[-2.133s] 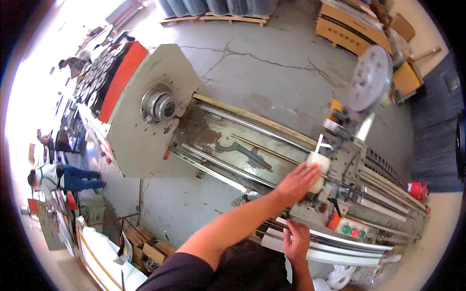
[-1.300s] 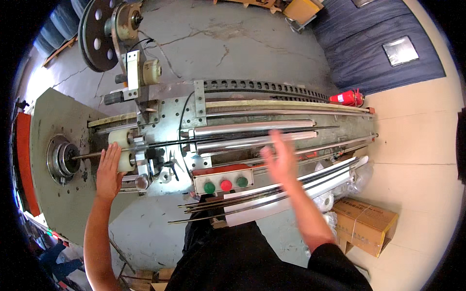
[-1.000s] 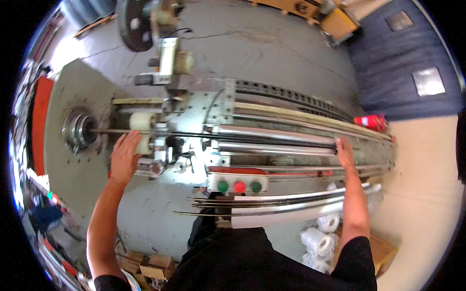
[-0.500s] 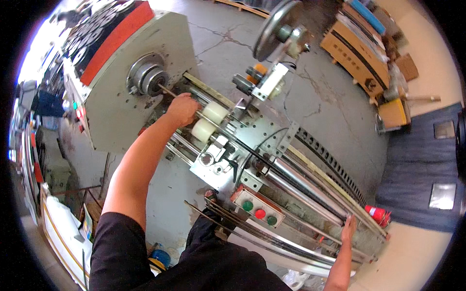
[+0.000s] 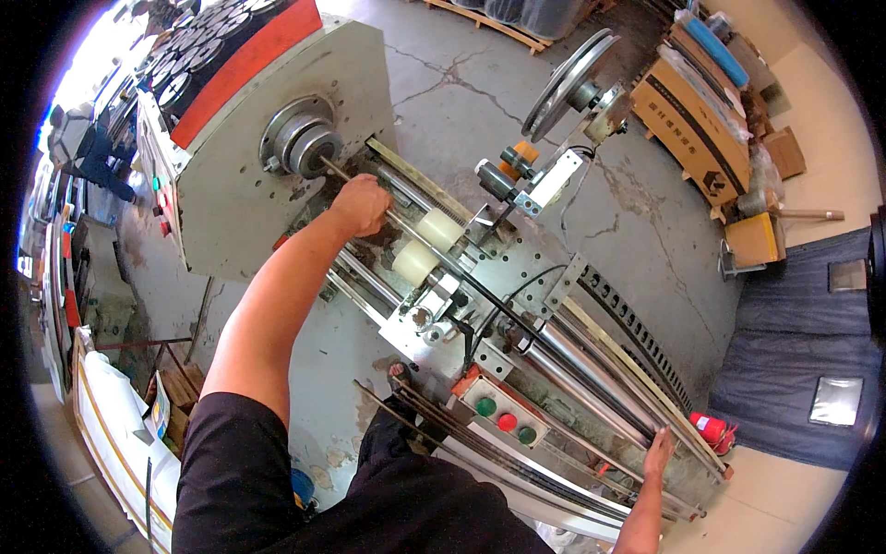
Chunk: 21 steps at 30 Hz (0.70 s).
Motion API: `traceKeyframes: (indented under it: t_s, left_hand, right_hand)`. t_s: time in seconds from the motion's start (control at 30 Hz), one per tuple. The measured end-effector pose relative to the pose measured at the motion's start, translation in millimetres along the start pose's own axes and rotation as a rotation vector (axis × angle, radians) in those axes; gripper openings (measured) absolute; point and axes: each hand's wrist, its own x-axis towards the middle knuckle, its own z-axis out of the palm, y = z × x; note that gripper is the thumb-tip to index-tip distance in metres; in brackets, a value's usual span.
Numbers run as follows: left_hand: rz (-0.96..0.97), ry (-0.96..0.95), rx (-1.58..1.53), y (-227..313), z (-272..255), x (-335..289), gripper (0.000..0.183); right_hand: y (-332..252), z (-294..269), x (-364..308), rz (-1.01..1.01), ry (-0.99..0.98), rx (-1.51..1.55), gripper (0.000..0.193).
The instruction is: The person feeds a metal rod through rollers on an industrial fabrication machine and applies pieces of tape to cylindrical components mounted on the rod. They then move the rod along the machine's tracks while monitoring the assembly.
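My left hand [image 5: 362, 205] is closed around a thin metal rod [image 5: 402, 222]. One end of the rod points into the round metal spindle [image 5: 318, 150] on the big grey machine housing. On the other side of my fist, the rod runs over two white rollers [image 5: 415, 262] and on along the bed as a dark length. Far to the right, my right hand [image 5: 659, 450] rests at the end of the long steel bars [image 5: 591, 397], its fingers drawn together. What it grips there is too small to make out.
A control box [image 5: 508, 421] with green and red buttons sits on the near side. Several loose rods [image 5: 434, 412] lie close to my body. Beyond the bed stands a metal wheel [image 5: 572, 85] on an arm. A red fire extinguisher [image 5: 712, 432] and a cardboard box [image 5: 692, 129] are at right.
The view has shifted, so the machine sits a little lower and further right in the picture. My left hand keeps its hold on the rod, and my right hand stays at the bars' far end.
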Motion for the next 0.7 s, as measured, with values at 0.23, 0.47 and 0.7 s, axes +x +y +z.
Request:
traceKeyframes:
  t_s: [0.23, 0.47, 0.7]
  left_hand:
    - [0.013, -0.064, 0.017, -9.6, -7.4, 0.3, 0.025]
    - [0.022, -0.029, -0.072, -12.3, -11.5, -4.3, 0.031]
    - [0.057, -0.019, -0.114, -19.8, -9.2, -5.3, 0.038]
  right_hand:
    - [1.8, 14.7, -4.7, -0.073, 0.128, -0.065, 0.08]
    - [1.6, 23.4, -6.7, -0.04, 0.197, -0.108, 0.077]
    - [-9.1, 24.7, -26.5, -0.104, 0.272, -0.099, 0.072]
